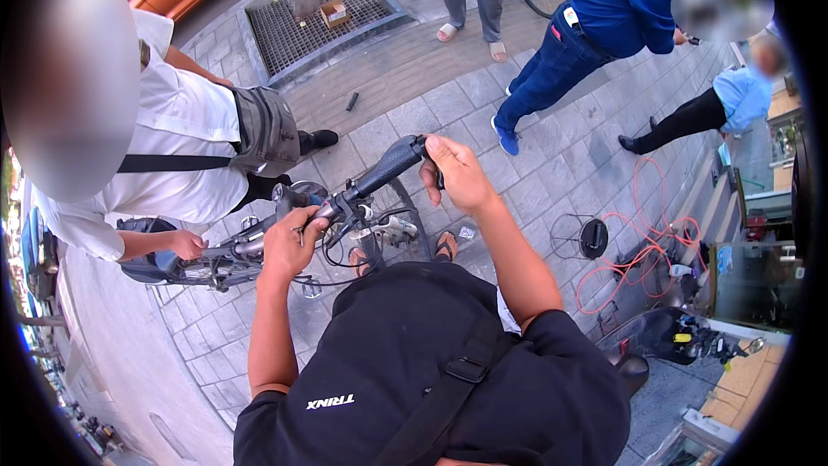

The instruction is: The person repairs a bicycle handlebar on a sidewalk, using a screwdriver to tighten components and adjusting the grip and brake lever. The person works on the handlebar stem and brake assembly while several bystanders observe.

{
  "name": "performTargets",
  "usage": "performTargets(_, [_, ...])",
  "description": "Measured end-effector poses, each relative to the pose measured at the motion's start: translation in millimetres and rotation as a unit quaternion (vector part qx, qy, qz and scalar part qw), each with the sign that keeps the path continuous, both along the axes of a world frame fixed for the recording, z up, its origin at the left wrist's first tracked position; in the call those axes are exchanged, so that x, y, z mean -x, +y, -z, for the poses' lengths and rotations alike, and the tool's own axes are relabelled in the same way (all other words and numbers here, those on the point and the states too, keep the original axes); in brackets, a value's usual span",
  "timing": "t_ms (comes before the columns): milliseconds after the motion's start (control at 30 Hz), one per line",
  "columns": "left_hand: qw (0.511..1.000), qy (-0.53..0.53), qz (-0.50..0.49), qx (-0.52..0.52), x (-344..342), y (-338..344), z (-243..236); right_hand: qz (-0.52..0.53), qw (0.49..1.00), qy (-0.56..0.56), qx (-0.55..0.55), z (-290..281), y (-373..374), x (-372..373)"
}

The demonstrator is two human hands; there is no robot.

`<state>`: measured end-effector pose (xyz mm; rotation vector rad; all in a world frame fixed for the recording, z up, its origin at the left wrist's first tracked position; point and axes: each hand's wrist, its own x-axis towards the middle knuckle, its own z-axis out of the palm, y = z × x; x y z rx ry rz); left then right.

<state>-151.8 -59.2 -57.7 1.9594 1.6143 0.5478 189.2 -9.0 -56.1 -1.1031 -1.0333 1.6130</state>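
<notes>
A bicycle stands in front of me, its dark handlebar (332,204) running up and to the right. My left hand (291,242) is closed around the bar near its middle, close to the cables and clamps. A small metallic bit shows by its thumb, too small to name. At the far end of the black handlebar grip (390,166), my right hand (461,177) presses its thumb on the tip, fingers curled beneath. A dark piece shows by those fingers, partly hidden. The bicycle's saddle (147,263) is at the left, near another person's hand (187,244).
A person in a white shirt (185,112) stands close on the left. A loose black cylinder (352,101) lies on the paving. At right are a wire stool (593,238), an orange hose (651,246) and a tool pile (690,336). Other people stand farther off.
</notes>
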Motion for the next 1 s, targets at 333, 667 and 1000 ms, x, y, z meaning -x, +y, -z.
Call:
performTargets(333, [0.999,-0.02,-0.005,-0.029,2.3,-0.2,4.0,-0.004,0.995,-0.101,-0.016,-21.1,-6.0,0.4])
performTargets(667, [0.999,-0.014,-0.004,-0.039,4.1,-2.3,2.8,-0.019,0.92,-0.373,-0.121,-35.9,-12.0,8.1])
performTargets(1000, [0.998,-0.005,0.016,-0.062,7.5,2.2,7.8,-0.105,0.862,-0.464,-0.178,-31.3,2.7,-7.7])
